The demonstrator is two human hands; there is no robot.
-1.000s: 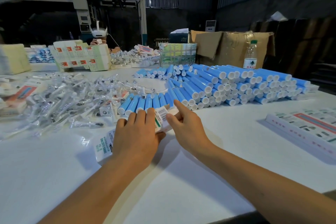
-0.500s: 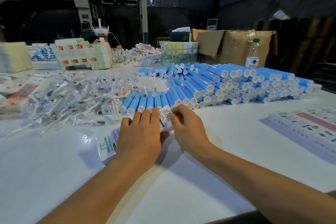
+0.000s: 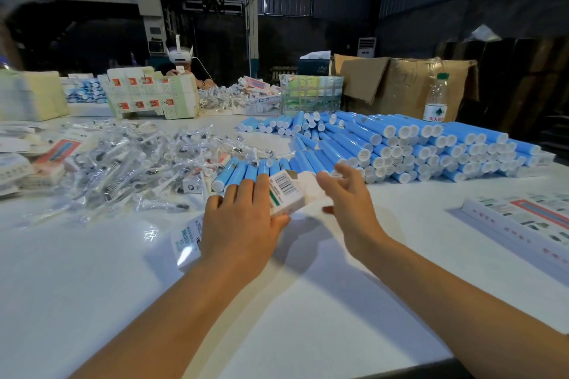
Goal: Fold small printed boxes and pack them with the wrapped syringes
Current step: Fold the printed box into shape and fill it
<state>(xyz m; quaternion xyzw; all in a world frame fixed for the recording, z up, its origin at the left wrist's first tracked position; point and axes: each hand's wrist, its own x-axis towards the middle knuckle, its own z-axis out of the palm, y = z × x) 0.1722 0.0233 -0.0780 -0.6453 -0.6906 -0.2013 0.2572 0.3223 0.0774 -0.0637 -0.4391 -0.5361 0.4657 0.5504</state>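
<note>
Dim warehouse space lies behind a white counter [image 3: 92, 301], where a second person sits at the far side. We take the small printed box [image 3: 284, 194] as our landmark: it lies on the counter under our left hand [image 3: 243, 224], its long axis running from near-left to far-right, the barcoded end poking out past the fingers [image 3: 261, 186]. Those fingers lie curled over the top of the box and the thumb comes up beneath its near edge, so the left hand grips it. Our right hand [image 3: 351, 197] hovers just right of the box's white open end, fingers spread and loosely bent, holding nothing; whether a fingertip touches the flap we cannot tell. Left of the box and further back lies the heap of wrapped syringes [image 3: 123, 163]. Behind and to its right are stacked blue tubes [image 3: 400, 144]. We judge the right hand, nearer the open end, better placed to tuck that flap.
</note>
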